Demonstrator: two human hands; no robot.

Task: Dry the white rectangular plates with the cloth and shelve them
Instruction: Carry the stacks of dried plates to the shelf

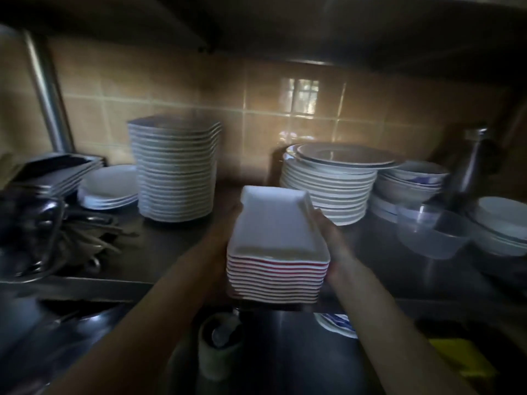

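Observation:
A stack of several white rectangular plates (276,223) with red undersides is held between both hands at the front edge of a steel shelf (159,252). My left hand (225,232) grips the stack's left side; most of it is hidden behind the plates. My right hand (330,235) grips the right side, fingers curled along the edge. The stack's near end hangs out past the shelf edge. No cloth is visible.
On the shelf: a tall stack of white angular plates (175,172) at the left, round plates (333,183) and bowls (413,178) at the right, a clear plastic bowl (430,232), dark trays (57,172) and a utensil basket (31,235) far left. A lower counter lies below.

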